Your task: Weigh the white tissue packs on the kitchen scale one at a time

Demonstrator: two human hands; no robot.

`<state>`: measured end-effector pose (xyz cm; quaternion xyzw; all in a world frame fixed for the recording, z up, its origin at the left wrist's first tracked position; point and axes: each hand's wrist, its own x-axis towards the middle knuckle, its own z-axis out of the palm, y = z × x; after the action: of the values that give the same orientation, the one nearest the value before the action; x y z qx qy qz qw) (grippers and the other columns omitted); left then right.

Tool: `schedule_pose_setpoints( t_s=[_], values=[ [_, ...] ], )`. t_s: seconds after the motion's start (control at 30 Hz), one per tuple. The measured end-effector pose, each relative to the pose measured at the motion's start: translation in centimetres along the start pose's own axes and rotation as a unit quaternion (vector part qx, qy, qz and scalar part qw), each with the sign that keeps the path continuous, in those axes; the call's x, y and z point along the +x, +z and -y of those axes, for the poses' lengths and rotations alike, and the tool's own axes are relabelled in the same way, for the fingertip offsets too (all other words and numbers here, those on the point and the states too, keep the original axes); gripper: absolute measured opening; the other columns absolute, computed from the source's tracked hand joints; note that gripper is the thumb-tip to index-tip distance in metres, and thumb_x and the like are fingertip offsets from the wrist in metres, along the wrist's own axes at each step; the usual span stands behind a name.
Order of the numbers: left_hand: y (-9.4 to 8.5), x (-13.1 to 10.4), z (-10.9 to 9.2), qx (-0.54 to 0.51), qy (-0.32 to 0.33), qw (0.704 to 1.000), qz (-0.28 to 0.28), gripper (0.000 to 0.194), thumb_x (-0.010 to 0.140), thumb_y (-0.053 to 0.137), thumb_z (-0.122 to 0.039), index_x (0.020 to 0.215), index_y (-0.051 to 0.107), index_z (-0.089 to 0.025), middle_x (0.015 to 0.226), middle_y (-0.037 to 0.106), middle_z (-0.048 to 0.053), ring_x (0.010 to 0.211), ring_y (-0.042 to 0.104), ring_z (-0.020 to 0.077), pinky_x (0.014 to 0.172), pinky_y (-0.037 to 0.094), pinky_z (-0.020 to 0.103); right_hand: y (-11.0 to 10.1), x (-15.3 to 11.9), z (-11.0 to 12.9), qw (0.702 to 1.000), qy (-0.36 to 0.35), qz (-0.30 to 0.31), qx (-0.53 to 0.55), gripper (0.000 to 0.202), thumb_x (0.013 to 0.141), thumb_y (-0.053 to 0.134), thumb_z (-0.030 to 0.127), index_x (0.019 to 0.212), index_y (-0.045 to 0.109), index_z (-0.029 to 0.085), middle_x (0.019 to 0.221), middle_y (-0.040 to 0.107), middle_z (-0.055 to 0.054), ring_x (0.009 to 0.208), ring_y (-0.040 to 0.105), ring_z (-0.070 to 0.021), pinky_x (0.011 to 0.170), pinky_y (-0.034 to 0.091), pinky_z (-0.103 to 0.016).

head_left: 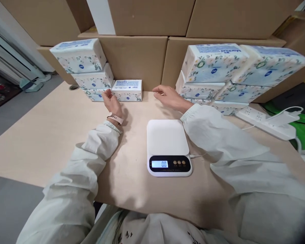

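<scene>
My left hand (112, 104) is raised in front of the left stack, its fingers loosely bent and apart, with nothing visible in it. Just beyond its fingertips a single tissue pack (128, 93) lies flat beside the stack's bottom pack; touching or not, I cannot tell. My right hand (170, 97) reaches in from the right with fingers stretched toward the left, holding nothing, between that single pack and the right stacks. Nearer to me, a white digital kitchen scale (167, 137) lies between my forearms with a bare plate, its lit display reading 0.0.
Tissue packs (85, 61) stand three high at left, and two more three-high columns of tissue packs (216, 66) stand at right. Cardboard boxes (134, 59) wall off the table's back. A white power strip (265, 122) with a plugged-in charger and cables lies at the right edge.
</scene>
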<state>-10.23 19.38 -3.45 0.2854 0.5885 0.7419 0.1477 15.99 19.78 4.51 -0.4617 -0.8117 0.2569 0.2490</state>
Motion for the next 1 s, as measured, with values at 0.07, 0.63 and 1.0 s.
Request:
schedule_pose_setpoints(
  t_s=[0.07, 0.63, 1.0],
  values=[
    [0.3, 0.1, 0.7, -0.001, 0.013, 1.0, -0.01, 0.028, 0.084, 0.057, -0.005, 0.108, 0.055, -0.02, 0.121, 0.063, 0.009, 0.126, 0.063, 0.0207, 0.121, 0.047, 0.038, 0.2, 0.6, -0.3, 1.0, 0.011, -0.001, 0.006, 0.033, 0.102, 0.057, 0.025, 0.129, 0.074, 0.017, 0.139, 0.076, -0.014, 0.128, 0.071, -0.0289, 0.116, 0.053, -0.049],
    [0.7, 0.0, 0.9, 0.0, -0.023, 0.999, 0.042, 0.022, 0.097, 0.053, -0.031, 0.117, 0.054, -0.021, 0.113, 0.065, 0.009, 0.092, 0.07, 0.0177, 0.094, 0.058, 0.034, 1.6, 1.7, -0.6, 0.996, 0.06, 0.029, 0.063, 0.033, 0.105, 0.058, 0.032, 0.132, 0.072, 0.018, 0.145, 0.072, -0.016, 0.135, 0.067, -0.03, 0.12, 0.05, -0.049],
    [-0.3, -0.7, -0.4, -0.019, -0.054, 0.996, 0.066, 0.014, 0.101, 0.057, -0.033, 0.107, 0.063, -0.021, 0.118, 0.068, 0.006, 0.125, 0.065, 0.0195, 0.113, 0.048, 0.03, 4.6, 5.2, -2.5, 0.969, 0.115, 0.019, 0.218, 0.03, 0.104, 0.053, 0.041, 0.116, 0.073, 0.022, 0.137, 0.073, -0.015, 0.132, 0.065, -0.0309, 0.12, 0.048, -0.056]
  ],
)
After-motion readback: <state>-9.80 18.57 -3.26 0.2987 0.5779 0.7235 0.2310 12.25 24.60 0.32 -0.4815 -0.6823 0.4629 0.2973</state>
